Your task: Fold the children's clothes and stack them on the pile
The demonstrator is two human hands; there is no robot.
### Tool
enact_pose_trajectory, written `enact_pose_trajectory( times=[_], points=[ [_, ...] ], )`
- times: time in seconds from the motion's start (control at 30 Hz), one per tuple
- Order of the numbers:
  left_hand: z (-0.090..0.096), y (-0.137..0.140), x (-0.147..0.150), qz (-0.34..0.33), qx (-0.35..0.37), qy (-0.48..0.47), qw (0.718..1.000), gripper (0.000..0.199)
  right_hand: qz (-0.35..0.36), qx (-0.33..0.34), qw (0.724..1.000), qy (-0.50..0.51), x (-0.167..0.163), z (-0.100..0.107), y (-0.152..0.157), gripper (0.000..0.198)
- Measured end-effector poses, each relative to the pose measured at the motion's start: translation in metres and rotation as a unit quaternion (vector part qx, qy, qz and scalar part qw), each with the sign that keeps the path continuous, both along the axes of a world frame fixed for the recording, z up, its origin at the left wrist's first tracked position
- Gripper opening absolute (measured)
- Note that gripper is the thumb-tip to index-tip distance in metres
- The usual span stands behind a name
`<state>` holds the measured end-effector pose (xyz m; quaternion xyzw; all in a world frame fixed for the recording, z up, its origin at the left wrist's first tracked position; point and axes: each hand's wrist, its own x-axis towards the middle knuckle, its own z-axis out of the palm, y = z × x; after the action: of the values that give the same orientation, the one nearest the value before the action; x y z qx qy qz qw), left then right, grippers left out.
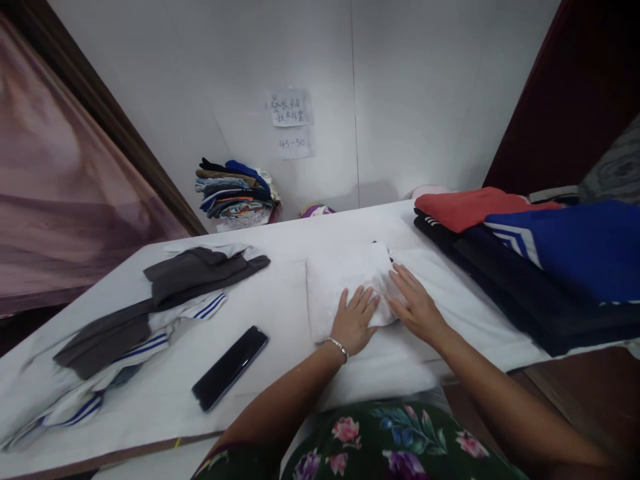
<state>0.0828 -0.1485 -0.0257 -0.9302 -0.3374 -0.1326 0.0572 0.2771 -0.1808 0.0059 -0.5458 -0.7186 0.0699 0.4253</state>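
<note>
Risk: the folded white cotton garment (345,287) could spring open or skew if I lift my palms unevenly; the cloth looks soft and thick. My left hand (354,322) and right hand (416,305) lie flat on its near edge, fingers spread open, gripping nothing. It sits mid-way across the white table (280,313), a rough rectangle, slightly rumpled. Black slab phone (230,367) lies well apart, leftward.
</note>
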Motion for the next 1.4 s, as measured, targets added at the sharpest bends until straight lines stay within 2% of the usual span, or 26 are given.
enact_pose_trajectory(
  times=[0.13,0.23,0.4,0.53,0.7,0.77,0.87,0.97,1.07,1.17,1.2,1.27,1.4],
  points=[
    [0.004,-0.002,-0.007,-0.022,-0.017,-0.018,0.999,0.064,-0.065,-0.133,0.989,-0.015,-0.002,-0.029,0.046,0.059],
    [0.014,0.005,-0.017,-0.024,-0.028,-0.039,0.999,0.063,-0.085,-0.174,0.981,-0.005,0.005,-0.034,0.060,0.057],
    [0.020,0.028,-0.022,0.118,-0.004,-0.069,0.991,0.057,-0.148,-0.234,0.960,-0.050,0.005,-0.016,0.077,0.055],
    [0.012,0.035,-0.017,0.140,-0.016,-0.053,0.989,0.058,-0.166,-0.220,0.956,-0.106,-0.001,-0.010,0.096,0.043],
    [0.016,0.039,-0.021,0.169,-0.026,-0.061,0.983,0.060,-0.149,-0.119,0.973,-0.130,0.001,-0.010,0.105,0.041],
    [0.017,0.042,-0.023,0.186,-0.044,-0.050,0.980,0.063,-0.162,-0.140,0.965,-0.152,0.005,-0.014,0.107,0.042],
    [0.013,0.044,-0.022,0.191,-0.070,-0.025,0.979,0.067,-0.167,-0.209,0.948,-0.172,0.010,-0.020,0.109,0.039],
    [0.010,0.043,-0.021,0.189,-0.072,-0.020,0.979,0.068,-0.171,-0.213,0.945,-0.180,0.010,-0.018,0.108,0.038],
    [0.014,0.044,-0.020,0.190,-0.077,-0.019,0.978,0.068,-0.148,-0.149,0.953,-0.219,-0.001,-0.003,0.109,0.039],
    [0.022,0.051,-0.017,0.194,-0.069,-0.025,0.978,0.067,-0.086,-0.091,0.965,-0.228,-0.017,0.012,0.123,0.049],
    [0.024,0.055,-0.016,0.194,-0.066,-0.025,0.979,0.068,-0.068,-0.097,0.967,-0.224,-0.021,0.014,0.131,0.054],
    [0.024,0.060,-0.014,0.193,-0.067,-0.019,0.979,0.070,-0.047,-0.154,0.963,-0.215,-0.024,0.011,0.148,0.062],
    [0.015,0.064,-0.010,0.194,-0.073,0.001,0.978,0.070,-0.039,-0.286,0.938,-0.190,-0.013,-0.016,0.178,0.065]
  ],
)
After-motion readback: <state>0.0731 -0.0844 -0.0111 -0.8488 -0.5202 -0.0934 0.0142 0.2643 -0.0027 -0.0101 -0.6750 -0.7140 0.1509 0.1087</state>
